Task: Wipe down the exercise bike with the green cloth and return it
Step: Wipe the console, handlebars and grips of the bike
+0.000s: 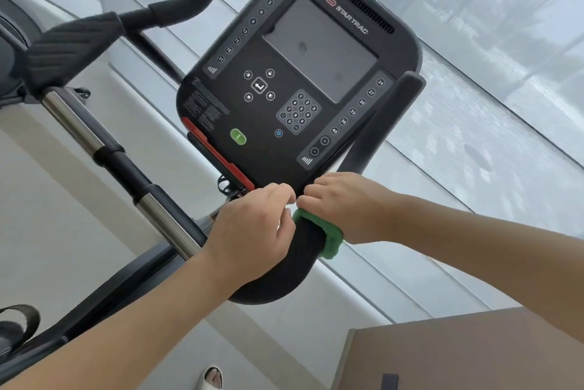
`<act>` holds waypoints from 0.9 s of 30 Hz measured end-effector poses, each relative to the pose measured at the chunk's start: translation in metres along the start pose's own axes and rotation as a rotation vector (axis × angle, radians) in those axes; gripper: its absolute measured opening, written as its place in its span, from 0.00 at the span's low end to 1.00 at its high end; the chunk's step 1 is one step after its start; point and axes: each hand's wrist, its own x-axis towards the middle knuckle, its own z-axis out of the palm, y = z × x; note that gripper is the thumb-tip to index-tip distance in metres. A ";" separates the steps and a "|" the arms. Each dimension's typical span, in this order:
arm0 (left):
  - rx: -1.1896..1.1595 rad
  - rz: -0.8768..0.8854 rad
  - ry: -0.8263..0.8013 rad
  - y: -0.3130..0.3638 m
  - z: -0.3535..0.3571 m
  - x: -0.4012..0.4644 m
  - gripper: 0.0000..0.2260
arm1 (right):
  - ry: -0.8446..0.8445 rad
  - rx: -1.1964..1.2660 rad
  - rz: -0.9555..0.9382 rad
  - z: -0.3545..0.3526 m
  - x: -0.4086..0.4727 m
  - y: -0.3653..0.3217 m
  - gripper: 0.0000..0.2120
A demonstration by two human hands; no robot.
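The exercise bike's black console (297,73) fills the middle of the view, its grey screen dark. Just below it curves a black padded handlebar (284,276). The green cloth (328,239) is wrapped round this bar, and only its edge shows as a green band. My right hand (344,203) grips the cloth against the bar from the right. My left hand (252,231) rests on the bar's left side, its fingertips curled in at the cloth's top edge beside the right hand's fingers. Most of the cloth is hidden under my right hand.
More black handlebars (72,48) and a chrome post (76,127) stand to the left. Sheer white curtains (505,73) hang behind the bike. A brown wooden surface (474,355) sits at the lower right. A pedal strap (19,323) and my foot (213,378) show at the bottom.
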 end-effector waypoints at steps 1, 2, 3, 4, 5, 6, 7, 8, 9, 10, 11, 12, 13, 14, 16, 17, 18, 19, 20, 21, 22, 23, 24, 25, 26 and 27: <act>0.003 -0.007 -0.001 0.000 0.000 0.001 0.06 | -0.088 -0.004 0.003 -0.007 0.004 0.002 0.18; 0.003 -0.013 0.002 0.000 0.000 0.001 0.05 | -0.184 -0.024 0.008 -0.014 0.009 0.003 0.19; 0.000 -0.016 0.005 0.000 0.000 0.001 0.05 | -0.251 -0.040 0.014 -0.018 0.013 0.005 0.21; -0.002 -0.017 0.007 0.001 -0.001 0.002 0.05 | -0.271 -0.048 0.015 -0.019 0.016 0.006 0.21; -0.001 -0.018 0.008 0.002 -0.002 0.001 0.04 | -0.242 -0.046 0.010 -0.017 0.016 0.007 0.20; 0.003 -0.021 0.007 0.002 -0.003 0.001 0.04 | -0.165 -0.043 0.007 -0.011 0.013 0.007 0.19; 0.007 -0.024 0.004 0.002 -0.003 0.001 0.05 | -0.041 -0.035 0.016 0.000 0.007 0.006 0.17; 0.011 -0.029 -0.002 0.002 -0.002 0.001 0.05 | 0.095 -0.021 0.039 0.012 0.000 0.003 0.15; 0.014 -0.035 -0.010 0.002 -0.002 0.001 0.06 | 0.225 0.005 0.076 0.022 -0.006 -0.002 0.13; 0.017 -0.043 -0.019 0.001 -0.001 0.000 0.07 | 0.338 0.043 0.119 0.031 -0.010 -0.009 0.11; 0.022 -0.053 -0.025 0.001 -0.001 0.000 0.07 | 0.438 0.085 0.164 0.037 -0.011 -0.017 0.10; 0.026 -0.062 -0.024 0.001 -0.002 -0.001 0.07 | 0.532 0.115 0.208 0.043 -0.011 -0.024 0.09; 0.028 -0.068 -0.020 0.001 -0.002 -0.002 0.07 | 0.615 0.138 0.257 0.049 -0.010 -0.031 0.08; 0.027 -0.068 -0.016 0.001 -0.002 -0.003 0.07 | 0.677 0.152 0.309 0.055 -0.009 -0.038 0.07; 0.020 -0.057 -0.016 0.002 -0.003 -0.003 0.07 | 0.732 0.174 0.383 0.061 -0.009 -0.048 0.06; 0.018 -0.050 -0.017 0.003 -0.003 -0.003 0.07 | 0.739 0.189 0.396 0.062 -0.010 -0.050 0.07; 0.015 -0.046 -0.018 0.003 -0.004 -0.002 0.07 | 0.735 0.203 0.394 0.061 -0.012 -0.050 0.07; 0.009 -0.044 -0.021 0.003 -0.005 -0.002 0.07 | 0.714 0.221 0.381 0.058 -0.014 -0.048 0.08; -0.003 -0.049 -0.027 0.002 -0.005 -0.001 0.07 | 0.681 0.243 0.357 0.055 -0.016 -0.045 0.10; -0.020 -0.061 -0.039 0.001 -0.006 0.000 0.07 | 0.639 0.266 0.324 0.051 -0.019 -0.040 0.13; -0.036 -0.075 -0.053 0.001 -0.007 0.001 0.07 | 0.599 0.290 0.296 0.048 -0.022 -0.034 0.16; -0.045 -0.081 -0.067 0.000 -0.008 0.004 0.07 | 0.572 0.316 0.281 0.044 -0.025 -0.030 0.19; -0.044 -0.078 -0.079 0.002 -0.011 0.007 0.07 | 0.568 0.346 0.283 0.042 -0.026 -0.027 0.20; -0.033 -0.069 -0.092 0.004 -0.013 0.011 0.07 | 0.590 0.377 0.304 0.039 -0.029 -0.026 0.21; -0.020 -0.057 -0.098 0.008 -0.017 0.017 0.07 | 0.632 0.409 0.337 0.036 -0.032 -0.024 0.21; -0.010 -0.047 -0.096 0.012 -0.021 0.025 0.07 | 0.683 0.436 0.372 0.034 -0.035 -0.023 0.21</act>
